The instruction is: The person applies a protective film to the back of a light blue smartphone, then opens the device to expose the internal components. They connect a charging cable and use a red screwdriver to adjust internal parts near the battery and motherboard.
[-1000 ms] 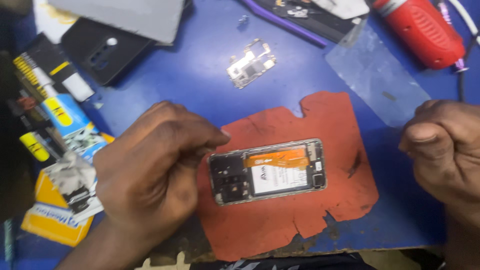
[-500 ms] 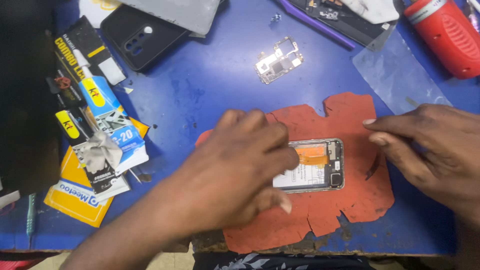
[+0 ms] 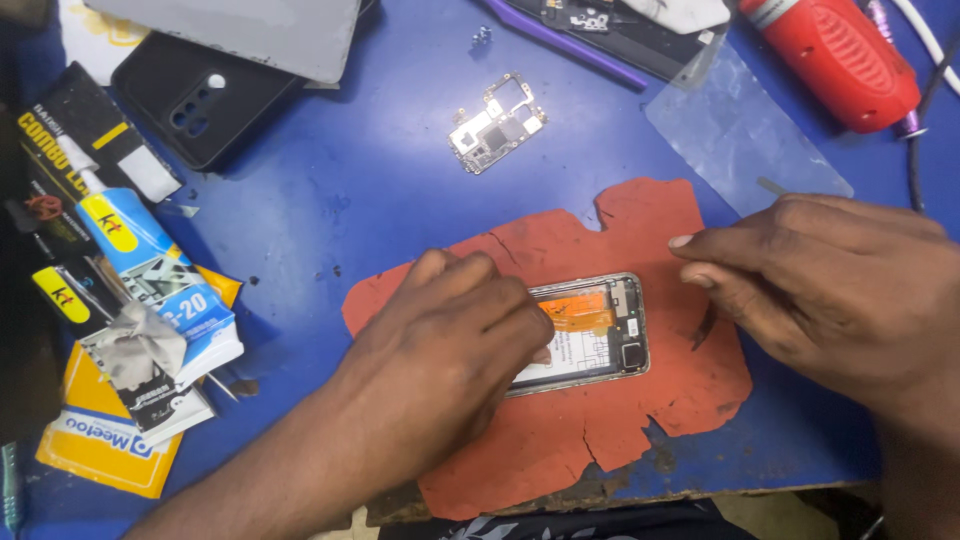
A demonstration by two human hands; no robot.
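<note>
An opened phone frame (image 3: 600, 335) with an orange flex strip and a white battery label lies on a torn red rubber mat (image 3: 620, 420). My left hand (image 3: 440, 350) rests over the phone's left half, fingertips pressing on its inside near the orange strip. My right hand (image 3: 820, 285) hovers just right of the phone over the mat, thumb and forefinger pinched together; whether they hold anything is too small to tell. A small bare circuit board (image 3: 497, 123) lies on the blue table above the mat.
Glue tubes and packets (image 3: 140, 300) pile up at the left. A black phone back cover (image 3: 205, 100) lies at top left, a clear plastic sheet (image 3: 740, 130) and a red tool (image 3: 835, 55) at top right. The table's front edge runs below the mat.
My left hand has slid right onto the phone and covers its left half. My right hand has come in from the right edge to just beside the phone.
</note>
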